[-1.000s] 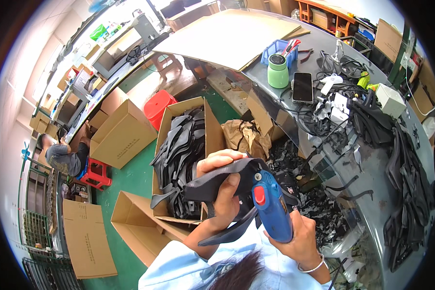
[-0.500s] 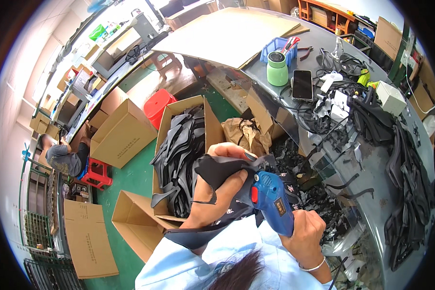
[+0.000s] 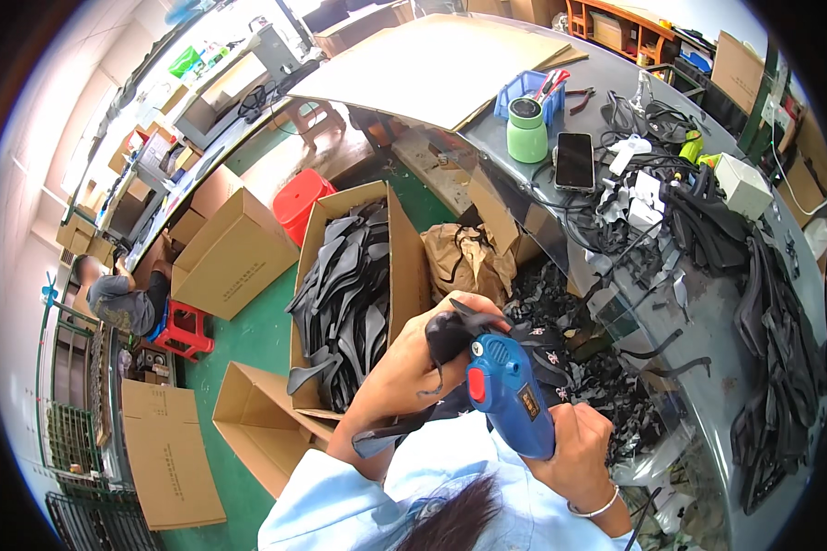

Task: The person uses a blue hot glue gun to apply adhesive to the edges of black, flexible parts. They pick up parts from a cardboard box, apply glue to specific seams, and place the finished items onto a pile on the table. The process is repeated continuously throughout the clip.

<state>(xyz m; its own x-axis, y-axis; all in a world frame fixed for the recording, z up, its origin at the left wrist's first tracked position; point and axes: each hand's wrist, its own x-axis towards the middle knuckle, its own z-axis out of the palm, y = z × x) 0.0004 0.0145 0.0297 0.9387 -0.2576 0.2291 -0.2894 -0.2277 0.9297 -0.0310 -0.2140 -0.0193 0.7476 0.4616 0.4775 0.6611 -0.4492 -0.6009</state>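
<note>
My right hand [image 3: 581, 452] grips a blue glue gun [image 3: 510, 393] with a red trigger, its nozzle pointing up toward a black strap piece [image 3: 448, 336]. My left hand [image 3: 412, 365] is closed on that black strap piece, folding it close to the gun's tip; a tail of strap [image 3: 390, 433] hangs below my wrist. Both hands are held in front of my chest, above an open cardboard box [image 3: 401, 241] filled with several black strap parts [image 3: 349, 294].
A grey workbench [image 3: 698, 303] on the right carries a green cup [image 3: 527, 131], a phone [image 3: 574, 161], a blue bin [image 3: 526, 87], cables and black straps. Cardboard boxes [image 3: 234, 253], a red stool [image 3: 301, 202] and a crouching person [image 3: 119, 298] are on the green floor.
My left hand has bunched the black strap tighter against the gun's nozzle, and both hands have dropped slightly lower and closer to me.
</note>
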